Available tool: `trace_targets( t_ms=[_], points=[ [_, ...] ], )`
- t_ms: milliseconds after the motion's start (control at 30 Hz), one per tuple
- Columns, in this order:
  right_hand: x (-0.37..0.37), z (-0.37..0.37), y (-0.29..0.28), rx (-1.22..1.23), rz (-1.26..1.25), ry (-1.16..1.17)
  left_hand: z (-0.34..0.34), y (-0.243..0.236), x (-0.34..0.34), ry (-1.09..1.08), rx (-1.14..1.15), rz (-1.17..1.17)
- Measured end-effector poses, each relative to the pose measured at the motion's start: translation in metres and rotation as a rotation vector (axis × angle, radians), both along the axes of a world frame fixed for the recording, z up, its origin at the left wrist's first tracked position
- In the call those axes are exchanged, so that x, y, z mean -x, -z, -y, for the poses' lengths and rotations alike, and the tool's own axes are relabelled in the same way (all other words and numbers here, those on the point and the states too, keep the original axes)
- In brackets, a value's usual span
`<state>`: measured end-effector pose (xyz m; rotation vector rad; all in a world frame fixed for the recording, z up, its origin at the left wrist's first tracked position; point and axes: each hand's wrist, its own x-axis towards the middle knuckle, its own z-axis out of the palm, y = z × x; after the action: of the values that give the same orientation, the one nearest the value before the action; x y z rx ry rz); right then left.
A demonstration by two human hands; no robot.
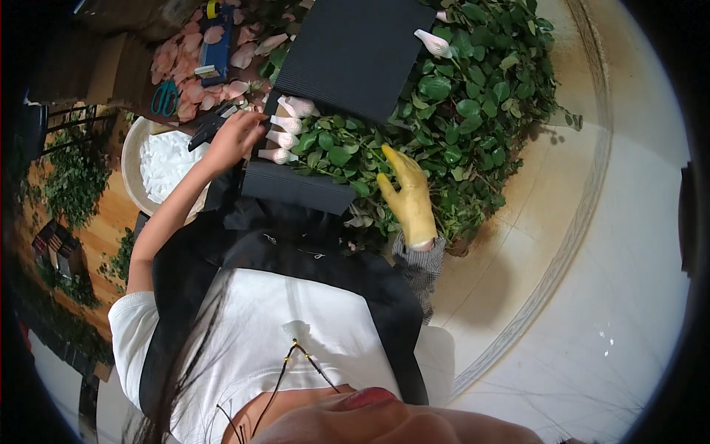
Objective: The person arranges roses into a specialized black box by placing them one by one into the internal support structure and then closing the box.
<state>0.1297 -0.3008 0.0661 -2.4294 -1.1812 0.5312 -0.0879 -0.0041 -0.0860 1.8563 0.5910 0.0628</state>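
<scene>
Several pale pink rose heads in white mesh sleeves (285, 139) lie in a stacked row on a black corrugated board (296, 186), their leafy stems (340, 152) running right. My bare left hand (238, 137) is at the left end of this row, fingers loosely bent and apart, fingertips close to the sleeve tips; whether they touch is unclear. My right hand (408, 194), in a yellow glove, rests over the stems and leaves with thumb and fingers spread, gripping nothing I can see. A larger black corrugated sheet (351, 55) lies beyond the row.
A round bowl of white mesh sleeves (168, 164) stands at left. Behind it are teal scissors (165, 98), a blue tape dispenser (215, 55) and scattered pink petals (188, 63). A big heap of leafy stems (473, 111) fills the right, with another sleeved rose (435, 44) on it.
</scene>
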Motion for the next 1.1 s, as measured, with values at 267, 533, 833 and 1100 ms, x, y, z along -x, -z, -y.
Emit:
trace_targets(
  t_ms=[267, 533, 833, 1100],
  points=[
    [0.038, -0.113, 0.102, 0.400, 0.071, -0.566, 0.002, -0.038, -0.036, 0.652, -0.359, -0.369],
    [0.039, -0.116, 0.113, 0.559, 0.030, -0.657, 0.004, 0.002, -0.008, 0.341, 0.208, -0.019],
    [0.039, -0.125, 0.054, 0.280, 0.079, -0.427, -0.004, -0.017, -0.006, -0.129, 0.010, -0.063],
    [0.029, -0.119, 0.119, 0.550, 0.209, -0.465, 0.002, 0.011, -0.006, -0.145, 0.312, 0.156]
  ],
)
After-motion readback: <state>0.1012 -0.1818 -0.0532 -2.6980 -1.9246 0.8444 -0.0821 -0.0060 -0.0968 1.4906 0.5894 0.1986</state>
